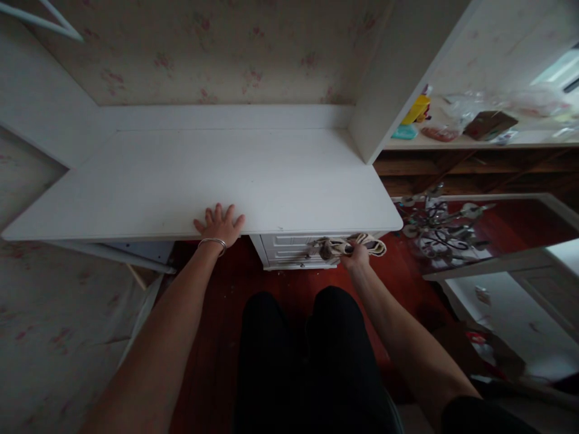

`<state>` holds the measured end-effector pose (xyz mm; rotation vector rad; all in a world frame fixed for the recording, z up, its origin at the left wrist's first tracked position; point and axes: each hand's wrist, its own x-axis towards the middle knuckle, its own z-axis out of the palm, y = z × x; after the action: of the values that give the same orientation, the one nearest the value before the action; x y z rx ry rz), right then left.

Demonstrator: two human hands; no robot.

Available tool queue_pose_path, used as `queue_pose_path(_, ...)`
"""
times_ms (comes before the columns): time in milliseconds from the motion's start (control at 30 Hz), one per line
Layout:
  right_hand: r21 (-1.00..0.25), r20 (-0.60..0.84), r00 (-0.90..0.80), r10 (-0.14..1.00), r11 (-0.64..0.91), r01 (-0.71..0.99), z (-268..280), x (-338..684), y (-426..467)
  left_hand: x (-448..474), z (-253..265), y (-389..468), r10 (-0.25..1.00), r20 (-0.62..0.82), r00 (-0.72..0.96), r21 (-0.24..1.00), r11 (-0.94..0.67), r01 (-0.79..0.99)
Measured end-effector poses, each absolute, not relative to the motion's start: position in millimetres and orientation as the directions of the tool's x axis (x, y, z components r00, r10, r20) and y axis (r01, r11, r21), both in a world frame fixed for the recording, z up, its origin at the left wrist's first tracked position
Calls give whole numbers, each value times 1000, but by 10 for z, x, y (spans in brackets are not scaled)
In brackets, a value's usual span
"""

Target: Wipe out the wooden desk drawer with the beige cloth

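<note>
My left hand (pixel 220 226) lies flat on the front edge of a white desk (pixel 244 175), fingers spread and nothing in it. A thin bangle circles that wrist. In front of the desk's edge, my right hand (pixel 357 256) is closed around a looped, cream-and-dark bundle of cloth (pixel 332 247). Its loops stick out on both sides of the fist, and its exact kind is unclear. Behind the bundle stands a white drawer unit (pixel 289 248) under the desktop, partly covered by it.
A chandelier (pixel 441 226) with curved arms lies to the right, below a shelf (pixel 474 144) bearing plastic bags and a small brown box (pixel 491 125). White furniture panels (pixel 525 313) stand at lower right. An upright white panel (pixel 398 72) rises at the desk's right end. The floor (pixel 217 337) is red.
</note>
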<state>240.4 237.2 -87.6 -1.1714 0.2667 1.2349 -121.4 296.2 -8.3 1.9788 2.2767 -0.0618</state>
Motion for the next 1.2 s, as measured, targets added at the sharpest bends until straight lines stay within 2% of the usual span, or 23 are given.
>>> queue_pose_path(200,-551,-604,308,735,-106,-828,-357,2321,2114,-1219,-76,2950,984,-112,-136,66,144,987)
queue_pose_path(400,-563,-569,289,770,-109,-819,51,1852,1630,-1226,-81,2941,983,-118,-138,70,147,987)
queue_pose_path(500,-531,-541,182,821,-166,-831,221,1600,1556,-1233,-85,2939,985,-114,-130,79,139,987)
queue_pose_path(667,-522,-429,-1,903,-248,-816,542,1186,1931,-1240,-103,2930,987,-92,-134,79,141,987)
queue_pose_path(867,-491,-266,-3,964,-138,-860,780,739,2732,-1232,-100,2922,986,-77,-146,73,151,986)
queue_pose_path(933,-508,-253,-59,966,-184,-842,684,669,2931,-1231,-95,2928,986,-80,-148,84,154,984)
queue_pose_path(1000,-576,-344,-189,920,-366,-731,508,675,3032,-1234,-92,2939,985,-95,-144,95,153,984)
queue_pose_path(1067,-647,-483,-288,827,-558,-519,322,761,3026,-1241,-96,2953,983,-117,-141,103,153,983)
queue_pose_path(1133,-704,-553,-333,763,-642,-302,193,908,2931,-1247,-106,2966,982,-126,-138,106,151,983)
queue_pose_path(1200,-749,-560,-362,745,-642,-165,149,1094,2788,-1251,-114,2973,984,-118,-131,106,144,984)
